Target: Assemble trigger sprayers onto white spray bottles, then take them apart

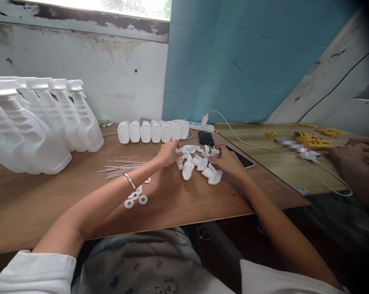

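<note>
A loose pile of small white plastic trigger-sprayer parts [202, 163] lies mid-table between my two hands. At its left edge is my left hand [168, 153], wearing a bracelet on the wrist; its fingers are drawn together, and what they hold is hard to make out. My right hand [229, 159] reaches into the pile's right side, thumb and fingers closing around a small white plastic part [215, 151]. Nearest me in the pile, a rounded white nozzle piece [188, 170] stands out. Thin white tubes [123, 166] and flat white ring washers [143, 199] lie left, near my left forearm.
White spray bottles [86, 126] stand at the left. A row of white containers [156, 131] lies along the back. A phone [241, 157], a dark object [206, 137] and a power strip [199, 125] are right. Another person's hand [352, 157] is by yellow pieces [313, 141].
</note>
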